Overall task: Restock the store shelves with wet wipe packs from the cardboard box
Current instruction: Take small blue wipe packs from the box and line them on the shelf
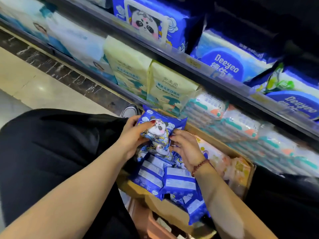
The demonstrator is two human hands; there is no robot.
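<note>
The open brown cardboard box (174,210) holds loose blue panda-print wet wipe packs (179,182), with pale orange-patterned packs (229,167) at its 3 o'clock. The left hand (133,135) pinches one blue pack (159,129) above the box; the right hand (185,148), fingers curled, touches it at 5 o'clock.

Bright store light falls on the shelves (172,56) and leaves a glare spot on the pale floor (40,87). The upper right corner sinks into dark shadow. Motion blur smears the far-left packs (25,18), and the wide lens tilts and bends the edges.
</note>
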